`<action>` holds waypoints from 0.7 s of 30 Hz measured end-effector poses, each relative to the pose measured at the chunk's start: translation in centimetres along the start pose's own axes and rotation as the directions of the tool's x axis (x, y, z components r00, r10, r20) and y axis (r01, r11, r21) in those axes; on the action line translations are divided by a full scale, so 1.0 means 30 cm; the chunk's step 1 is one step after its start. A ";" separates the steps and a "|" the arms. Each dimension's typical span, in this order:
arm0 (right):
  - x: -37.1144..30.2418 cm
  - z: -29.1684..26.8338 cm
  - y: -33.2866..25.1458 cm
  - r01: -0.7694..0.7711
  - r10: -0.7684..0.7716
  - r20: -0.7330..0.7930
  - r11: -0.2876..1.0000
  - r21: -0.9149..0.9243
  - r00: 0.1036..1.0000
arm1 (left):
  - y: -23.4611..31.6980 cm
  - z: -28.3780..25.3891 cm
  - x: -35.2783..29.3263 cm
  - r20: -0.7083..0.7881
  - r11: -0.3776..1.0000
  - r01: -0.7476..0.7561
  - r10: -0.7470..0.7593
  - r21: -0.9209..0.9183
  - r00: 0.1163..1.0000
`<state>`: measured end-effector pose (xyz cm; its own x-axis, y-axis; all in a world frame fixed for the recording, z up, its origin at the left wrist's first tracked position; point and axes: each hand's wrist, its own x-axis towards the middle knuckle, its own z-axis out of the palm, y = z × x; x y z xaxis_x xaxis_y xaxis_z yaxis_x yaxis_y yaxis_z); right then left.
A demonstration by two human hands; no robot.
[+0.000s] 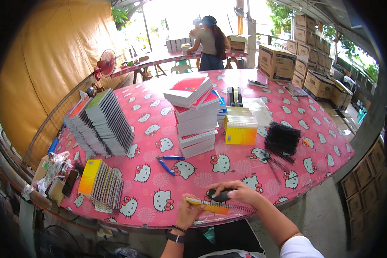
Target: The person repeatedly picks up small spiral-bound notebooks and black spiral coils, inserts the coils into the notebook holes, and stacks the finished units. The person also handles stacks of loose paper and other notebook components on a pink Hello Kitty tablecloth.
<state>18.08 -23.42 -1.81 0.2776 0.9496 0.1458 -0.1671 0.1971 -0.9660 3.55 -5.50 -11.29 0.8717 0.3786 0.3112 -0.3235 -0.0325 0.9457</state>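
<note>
A wire-coiled yellow notebook (217, 209) is held by the left hand (190, 213), a dark rounded tool (222, 196) by the right hand (240, 192); the glossy pink surface (202, 182) is flanked left by tan sheeting (47, 73).

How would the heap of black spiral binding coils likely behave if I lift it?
The black spiral binding coils would probably feel light, being thin, open spirals. They may tangle, as they lie closely together. Loose coils at the near edge might roll, being round.

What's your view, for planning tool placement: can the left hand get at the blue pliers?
Likely yes: only tablecloth separates the left hand from the pliers, though that hand holds a yellow notebook.
</note>
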 end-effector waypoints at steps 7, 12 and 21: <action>0.050 0.022 -0.033 -0.026 0.031 0.062 0.997 -0.076 0.998 | 0.016 -0.016 0.012 0.017 0.992 -0.031 0.029 0.125 0.999; 0.058 -0.027 0.050 -0.120 0.112 -0.045 0.941 -0.316 0.993 | 0.016 -0.019 -0.002 0.043 0.975 0.066 -0.077 0.211 0.996; 0.007 0.007 -0.038 -0.090 0.047 -0.157 0.957 -0.277 0.987 | 0.059 0.006 0.008 0.053 0.999 0.027 -0.026 -0.023 0.998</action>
<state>18.14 -23.40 -0.63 0.4143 0.9078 0.0650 0.0772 0.0361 -0.9964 3.27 -5.62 -9.53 0.8980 0.3297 0.2913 -0.3084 -0.0006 0.9513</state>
